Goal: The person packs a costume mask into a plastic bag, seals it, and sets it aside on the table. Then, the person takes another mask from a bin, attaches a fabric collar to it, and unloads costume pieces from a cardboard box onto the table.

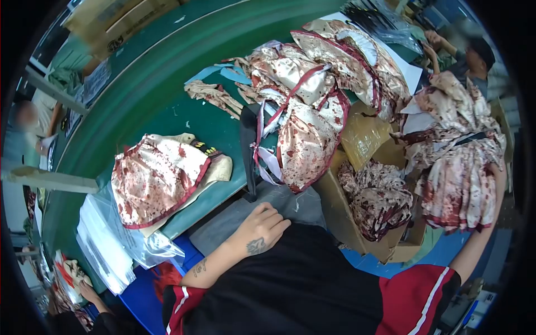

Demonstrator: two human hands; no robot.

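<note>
My left hand (261,228), loosely curled with nothing visible in it, rests by the edge of the green table in front of my black top. At the far right my right arm reaches up along a bundle of cream satin garments (460,184) with dark red spatters, which is held up beside the carton. The fingers of my right hand (496,172) are mostly hidden behind this cloth. A spattered skirt-like piece (159,178) with a dark red hem lies on the table to the left. Further spattered garments (312,134) are heaped at the centre, their red trim and lilac ribbons showing.
An open cardboard carton (357,226) holds more spattered cloth (382,198) and has yellowish tape on its flap. Clear plastic bags (106,240) lie at the left. A grey post (50,180) juts in there. Other people work at the left edge and upper right.
</note>
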